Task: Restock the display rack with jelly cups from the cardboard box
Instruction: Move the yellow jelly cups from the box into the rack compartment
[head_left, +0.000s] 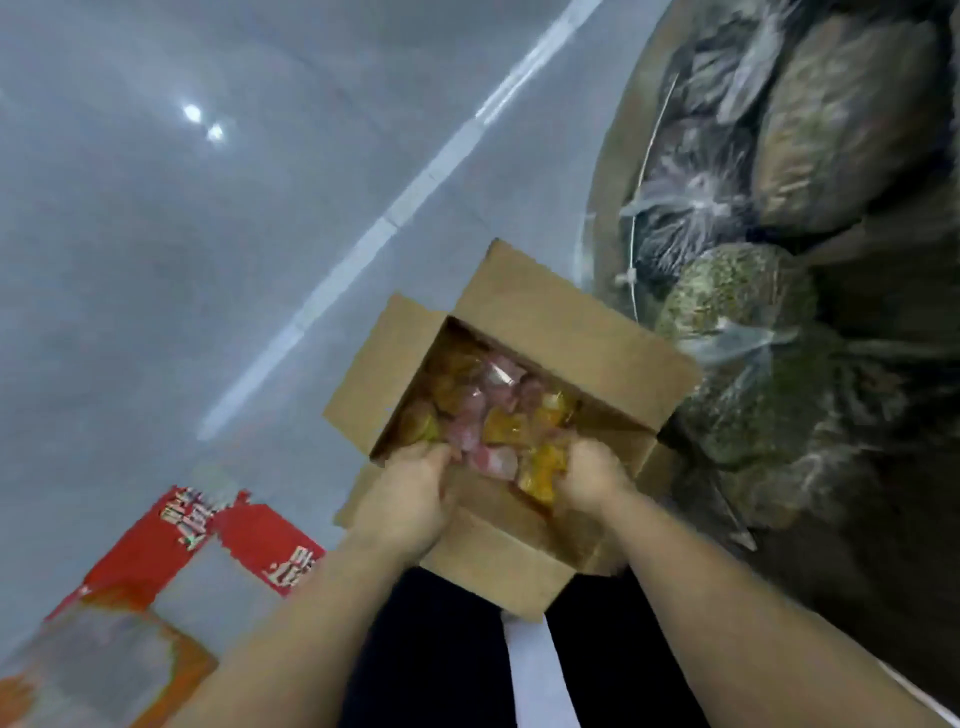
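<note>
An open cardboard box (561, 332) sits on the floor in front of me, its flaps folded out. Inside lie several pink and orange jelly cups (498, 410) in clear wrappers. Both hands reach into the near end of the box. My left hand (410, 493) curls its fingers around pink cups at the left side. Orange cups at the right side sit in the curled fingers of my right hand (592, 478). The fingertips of both hands are buried among the cups. The display rack is not in view. The picture is blurred.
Clear bags of dried goods (737, 296) are piled in a bin at the right, close to the box. A red and orange carton (171, 540) stands at the lower left. Grey floor with a white line (395, 208) stretches beyond. My dark trousers show below the box.
</note>
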